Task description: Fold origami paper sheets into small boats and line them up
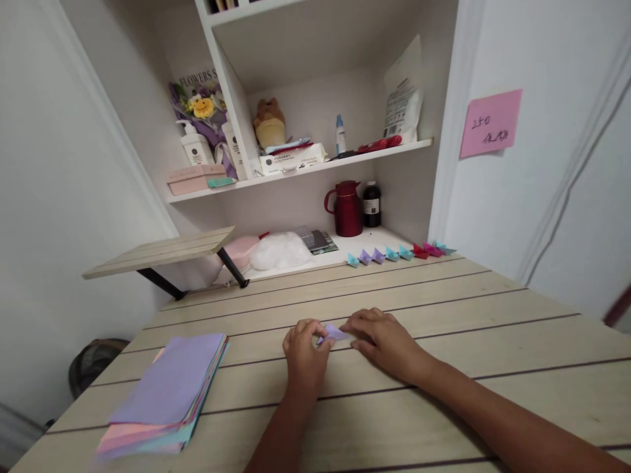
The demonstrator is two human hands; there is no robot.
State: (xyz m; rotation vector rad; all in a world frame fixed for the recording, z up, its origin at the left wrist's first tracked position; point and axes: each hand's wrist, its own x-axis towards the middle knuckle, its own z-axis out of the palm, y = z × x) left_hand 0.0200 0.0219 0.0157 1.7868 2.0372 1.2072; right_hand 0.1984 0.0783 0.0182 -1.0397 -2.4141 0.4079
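A small folded light-purple paper boat [333, 333] is just above the slatted table, between my two hands. My left hand [306, 348] pinches its left end between thumb and fingers. Close by the boat's right tip is my right hand [382, 340], its thumb and forefinger apart around that tip without a visible grip. Along the table's back edge stands a row of several finished paper boats, among them a light-blue boat [353, 260], a purple boat [378, 255] and a red boat [420, 251]. To the left lies a stack of coloured paper [170, 381], a purple sheet on top.
A small raised wooden stand [162, 251] on black legs occupies the back left. Behind the table, the shelf unit [340, 157] holds a dark red jug [348, 210], a dark bottle [371, 205] and a white plastic bag [280, 251]. A pink note [491, 123] sticks to the right wall.
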